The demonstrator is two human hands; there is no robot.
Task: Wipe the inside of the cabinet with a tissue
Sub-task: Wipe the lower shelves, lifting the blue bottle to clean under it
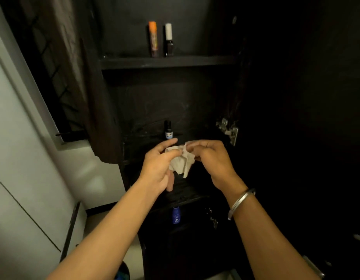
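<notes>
Tissue (pixel 180 161): crumpled, off-white, held in front of the open dark cabinet (pixel 171 110), at mid-shelf height, not touching any shelf. Left hand (pixel 158 166) pinches its left edge w/ thumb & fingers; right hand (pixel 210 158) pinches its upper right part, fingers curled. Hands close together, tissue between them. Steel bangle (pixel 240 203) on right wrist.

Labels: small dark bottle (pixel 168 131) at back of mid shelf, just beyond hands, blue-white label, text too blurred to read. Blue bottle (pixel 176 215) on lower level, below forearms, white mark, unreadable.

Upper shelf (pixel 167 62): orange-capped tube (pixel 153 39) & white-capped dark bottle (pixel 169 39), upright, side by side, print not legible.

Other: metal hinge (pixel 228 130) on cabinet's right side, near right hand. Open cabinet door (pixel 306 118) fills right side, very dark. Pale wall (pixel 23 158) to left, window grille (pixel 49 63) above it.
</notes>
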